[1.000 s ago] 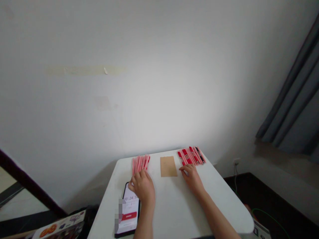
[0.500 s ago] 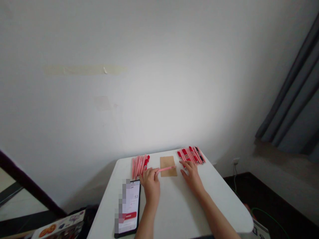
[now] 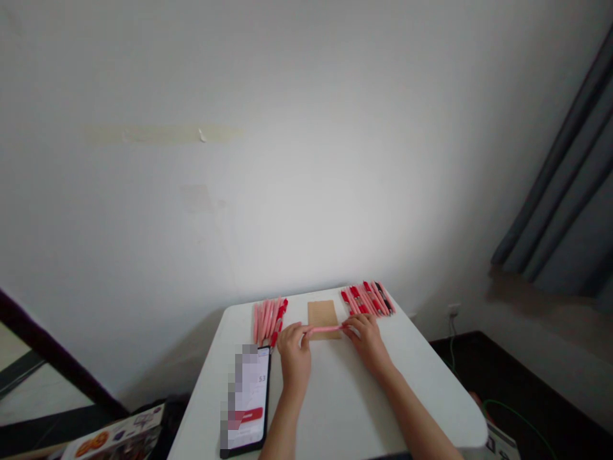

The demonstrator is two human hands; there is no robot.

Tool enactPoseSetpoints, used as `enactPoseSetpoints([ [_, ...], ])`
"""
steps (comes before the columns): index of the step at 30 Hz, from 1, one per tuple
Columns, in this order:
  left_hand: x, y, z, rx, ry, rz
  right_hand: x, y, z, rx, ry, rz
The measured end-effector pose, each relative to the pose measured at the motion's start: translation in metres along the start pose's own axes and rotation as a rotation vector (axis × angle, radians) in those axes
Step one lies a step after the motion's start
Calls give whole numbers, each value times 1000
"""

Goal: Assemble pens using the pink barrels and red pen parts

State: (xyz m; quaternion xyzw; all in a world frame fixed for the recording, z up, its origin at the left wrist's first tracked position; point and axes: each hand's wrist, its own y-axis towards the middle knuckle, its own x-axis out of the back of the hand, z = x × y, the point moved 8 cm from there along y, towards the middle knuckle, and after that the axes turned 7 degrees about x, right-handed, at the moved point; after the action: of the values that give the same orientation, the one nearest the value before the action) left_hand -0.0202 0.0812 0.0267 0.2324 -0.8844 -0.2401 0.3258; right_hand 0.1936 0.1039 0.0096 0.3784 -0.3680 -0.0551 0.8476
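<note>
A pink pen (image 3: 326, 329) lies level between my two hands, over the lower part of a brown paper rectangle (image 3: 322, 312). Its left end is pinched by my left hand (image 3: 294, 351), and my right hand (image 3: 368, 338) grips the right end with thumb and fingers. Beyond my left hand is a group of pink pens (image 3: 265, 319) with a red pen (image 3: 278, 324) at its right side. Just past my right fingers lies another row of pens (image 3: 368, 299), pink, red and black.
A phone (image 3: 249, 409) with a lit screen lies on the white table (image 3: 345, 409), left of my left forearm. The wall (image 3: 306, 191) stands right behind the table. A printed box (image 3: 115, 434) is low at the left; a grey curtain (image 3: 565, 191) hangs at the right.
My right hand has closed on the pen's free right end. My left hand has shifted slightly right, and the pen has turned from slanted to nearly level.
</note>
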Motion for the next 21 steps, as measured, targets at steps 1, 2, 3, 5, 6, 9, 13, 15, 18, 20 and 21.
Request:
enactPoseSetpoints([
  [1,0,0,0,0,-4,0,0,0,1,-3,3,1],
  [2,1,0,0,0,-7,-2,0,0,1,-5,5,3],
  [3,2,0,-1,0,-9,-5,0,0,1,-4,4,5],
  [5,2,0,-1,0,2,-8,-1,0,1,3,-4,7],
  [6,2,0,-2,-2,18,-3,-1,0,0,9,-10,7],
  [9,-1,-2,-6,-20,112,9,0,0,-1,20,-28,-19],
  [13,-5,-6,-11,-47,232,23,6,1,-1,13,-25,-61],
  [15,-7,-7,-12,-53,267,36,7,2,1,9,-14,-61],
  [18,-6,-6,-11,-42,297,32,7,2,3,8,-2,-52],
  [20,-5,-6,-10,-25,309,28,6,2,3,7,12,-36],
  [21,-5,-5,-10,-18,316,32,5,2,2,6,20,-29],
])
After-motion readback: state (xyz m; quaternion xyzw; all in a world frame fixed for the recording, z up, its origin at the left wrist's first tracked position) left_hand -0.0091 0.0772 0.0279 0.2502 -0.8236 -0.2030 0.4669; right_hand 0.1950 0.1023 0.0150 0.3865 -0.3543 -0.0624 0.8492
